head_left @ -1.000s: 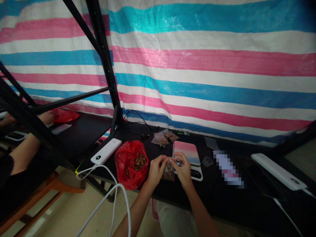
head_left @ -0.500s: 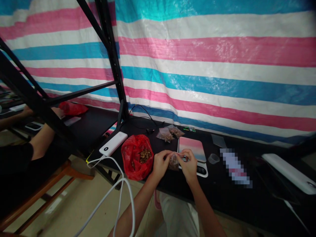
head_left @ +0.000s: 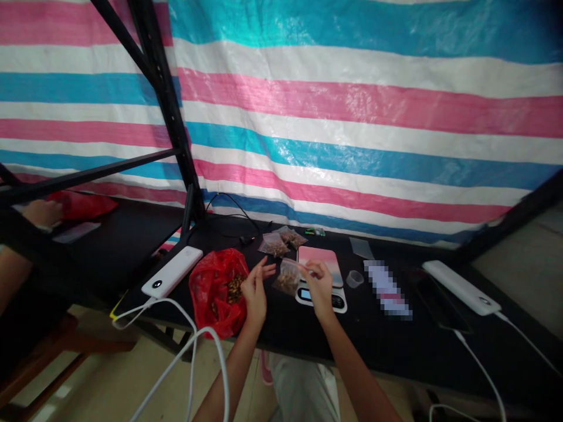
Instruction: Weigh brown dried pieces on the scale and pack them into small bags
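Note:
My right hand [head_left: 320, 287] pinches the upper right corner of a small clear plastic bag [head_left: 287, 278] holding brown bits. The bag is over the table just left of the digital kitchen scale [head_left: 321, 264], which has a pink-to-blue plate and a lit display. To the bag's left, my left hand [head_left: 255, 291] is empty, its fingers stretched towards the bag without gripping it. Beside that hand stands an open red plastic bag [head_left: 211, 281] with brown, seed-like pieces inside. Behind lie filled clear bags [head_left: 275, 245].
A small clear cup [head_left: 354, 279] and a flat empty bag [head_left: 361, 248] lie right of the scale. White power banks [head_left: 172, 272] [head_left: 461, 287] with cables, a dark phone [head_left: 442, 305] and a blurred-out item are on the black table. A co-worker's hand [head_left: 43, 214] is far left.
My left hand has let go of the small bag and moved left, its fingers opening. My right hand keeps the bag by its corner. The camera has turned to the right.

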Action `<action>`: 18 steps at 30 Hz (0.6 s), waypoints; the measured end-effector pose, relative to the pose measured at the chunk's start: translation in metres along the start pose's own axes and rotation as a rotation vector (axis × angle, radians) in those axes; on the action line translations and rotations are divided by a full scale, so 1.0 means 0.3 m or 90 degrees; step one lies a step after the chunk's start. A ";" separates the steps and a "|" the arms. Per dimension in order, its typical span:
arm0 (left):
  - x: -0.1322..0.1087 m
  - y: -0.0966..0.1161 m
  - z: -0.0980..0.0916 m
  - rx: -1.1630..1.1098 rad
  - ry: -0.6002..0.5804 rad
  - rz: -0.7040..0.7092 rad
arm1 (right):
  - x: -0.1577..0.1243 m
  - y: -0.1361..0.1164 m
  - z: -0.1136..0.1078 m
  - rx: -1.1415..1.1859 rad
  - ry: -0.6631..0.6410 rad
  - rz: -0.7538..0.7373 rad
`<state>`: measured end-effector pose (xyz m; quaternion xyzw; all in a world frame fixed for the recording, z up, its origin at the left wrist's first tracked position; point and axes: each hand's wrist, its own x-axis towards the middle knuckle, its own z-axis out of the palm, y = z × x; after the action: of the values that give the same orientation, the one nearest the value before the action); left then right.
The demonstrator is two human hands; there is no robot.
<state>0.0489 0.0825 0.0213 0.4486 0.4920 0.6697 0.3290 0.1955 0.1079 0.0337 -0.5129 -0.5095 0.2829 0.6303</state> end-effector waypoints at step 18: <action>-0.003 -0.004 0.006 0.022 -0.048 0.003 | 0.598 0.041 -0.367 -0.868 -0.111 0.211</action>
<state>0.0509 0.0826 0.0202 0.4803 0.4897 0.6446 0.3376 0.3577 0.2301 0.0903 -0.8397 -0.5370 0.0334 0.0740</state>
